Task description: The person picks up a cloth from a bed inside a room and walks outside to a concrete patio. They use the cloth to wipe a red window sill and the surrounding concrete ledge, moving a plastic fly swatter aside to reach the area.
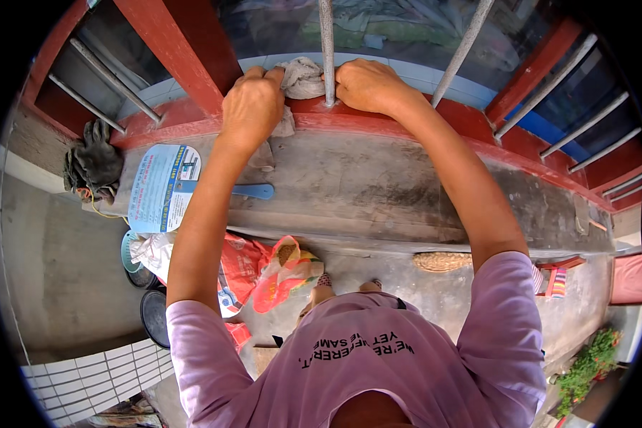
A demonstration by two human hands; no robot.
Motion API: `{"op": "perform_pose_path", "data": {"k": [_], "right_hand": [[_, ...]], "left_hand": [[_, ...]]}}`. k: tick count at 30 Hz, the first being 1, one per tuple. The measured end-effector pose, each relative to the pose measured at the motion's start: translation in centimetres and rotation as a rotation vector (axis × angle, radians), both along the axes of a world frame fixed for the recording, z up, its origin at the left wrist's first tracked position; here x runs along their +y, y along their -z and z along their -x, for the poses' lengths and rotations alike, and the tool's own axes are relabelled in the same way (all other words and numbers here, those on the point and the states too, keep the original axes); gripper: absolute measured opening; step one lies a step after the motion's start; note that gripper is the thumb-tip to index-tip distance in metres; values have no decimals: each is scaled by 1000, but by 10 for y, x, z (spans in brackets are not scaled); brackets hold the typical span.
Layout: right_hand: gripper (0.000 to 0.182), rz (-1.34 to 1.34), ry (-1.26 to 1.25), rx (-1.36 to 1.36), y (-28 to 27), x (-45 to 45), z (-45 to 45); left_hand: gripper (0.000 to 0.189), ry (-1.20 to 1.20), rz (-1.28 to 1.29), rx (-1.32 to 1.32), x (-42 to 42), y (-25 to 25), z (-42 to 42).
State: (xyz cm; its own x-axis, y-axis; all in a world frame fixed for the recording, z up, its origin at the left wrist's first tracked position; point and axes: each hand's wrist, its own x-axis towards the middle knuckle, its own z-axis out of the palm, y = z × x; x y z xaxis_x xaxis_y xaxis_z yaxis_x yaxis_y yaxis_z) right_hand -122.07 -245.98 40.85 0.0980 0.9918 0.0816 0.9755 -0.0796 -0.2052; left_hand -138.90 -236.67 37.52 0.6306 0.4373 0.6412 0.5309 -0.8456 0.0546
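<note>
A crumpled grey-white cloth [301,79] is bunched on the red window frame's bottom rail [364,120], beside an upright metal bar [327,51]. My left hand [254,107] grips the cloth from the left, and loose ends hang below it over the sill. From the other side of the bar, my right hand [372,85] reaches behind it, with fingertips pinching the cloth's right edge. Part of the cloth is hidden by my left hand. Glass and a pale tiled inner ledge [425,80] lie beyond the bars.
On the concrete sill [348,176] lie a printed hand fan [152,187] with a blue handle and dark work gloves [93,160]. Below are red bags [243,267], an open bag of grain [286,254], a dark round lid [155,318] and a woven straw mat [441,261].
</note>
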Motion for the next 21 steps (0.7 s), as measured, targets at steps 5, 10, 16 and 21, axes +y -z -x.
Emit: {"op": "perform_pose_path", "data": {"k": [5, 10, 16, 21], "right_hand": [[22, -155, 32, -75, 11, -13, -15], [22, -96, 68, -282, 7, -36, -22], [21, -191, 9, -100, 17, -28, -14], [25, -167, -90, 123, 19, -17, -7]], "left_hand": [[28, 220, 280, -140, 2, 1, -15], [31, 411, 608, -121, 3, 4, -33], [36, 285, 290, -39, 3, 0, -15], [31, -43, 137, 155, -11, -13, 15]]}}
